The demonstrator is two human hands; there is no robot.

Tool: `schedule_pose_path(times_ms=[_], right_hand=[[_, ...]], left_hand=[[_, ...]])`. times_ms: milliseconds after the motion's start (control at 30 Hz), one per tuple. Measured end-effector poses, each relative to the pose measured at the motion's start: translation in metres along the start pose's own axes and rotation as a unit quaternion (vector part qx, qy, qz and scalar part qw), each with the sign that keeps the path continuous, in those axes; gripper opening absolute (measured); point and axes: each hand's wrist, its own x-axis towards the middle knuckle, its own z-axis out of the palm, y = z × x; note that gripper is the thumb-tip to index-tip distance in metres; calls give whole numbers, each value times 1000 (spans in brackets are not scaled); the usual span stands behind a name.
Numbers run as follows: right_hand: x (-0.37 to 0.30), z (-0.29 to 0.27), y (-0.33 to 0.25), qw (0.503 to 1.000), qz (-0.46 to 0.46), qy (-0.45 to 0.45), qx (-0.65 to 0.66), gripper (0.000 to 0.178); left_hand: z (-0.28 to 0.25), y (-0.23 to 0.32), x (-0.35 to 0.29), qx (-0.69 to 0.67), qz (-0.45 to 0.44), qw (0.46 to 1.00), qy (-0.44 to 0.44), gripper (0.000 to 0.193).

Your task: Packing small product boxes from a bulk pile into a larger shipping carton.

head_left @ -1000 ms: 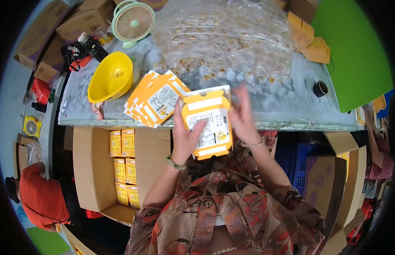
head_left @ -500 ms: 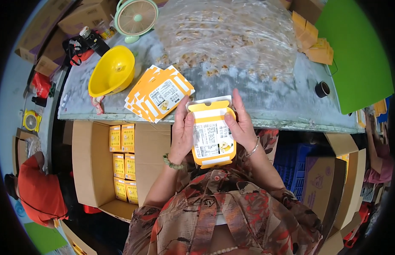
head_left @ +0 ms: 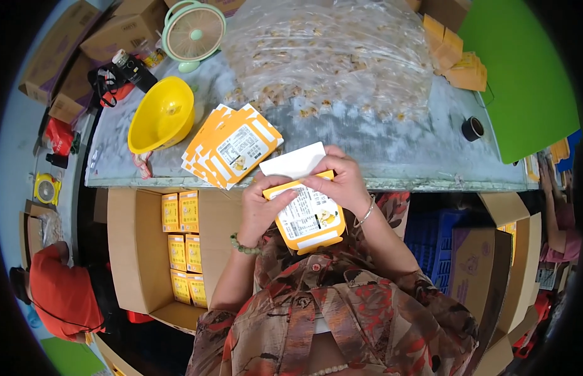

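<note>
I hold a small yellow-and-white carton upright in front of my chest, its white top flap raised. My left hand grips its left side, thumb across the upper front. My right hand holds the top right edge by the flap. A fanned stack of flat yellow cartons lies on the grey table just left of my hands.
A yellow funnel-shaped bowl, a small fan and a large clear bag of small pieces sit on the table. An open cardboard box with several yellow cartons stands below left. Another person in red crouches at far left.
The carton has come lower and nearer to my chest. Both hands have settled on its top end, and the white flap now stands up.
</note>
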Motion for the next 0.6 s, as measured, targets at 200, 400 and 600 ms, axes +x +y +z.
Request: schedule_pose_path(times_ms=[200, 400, 600], right_hand=[[34, -2, 27, 980, 176, 11, 92, 21], [91, 12, 114, 874, -20, -7, -486, 32], [69, -15, 129, 874, 44, -183, -448, 35]], left_hand=[[-32, -13, -12, -130, -110, 985, 31, 37], [-34, -39, -18, -284, -122, 937, 161, 33], [-22, -43, -8, -259, -128, 925, 247, 34]])
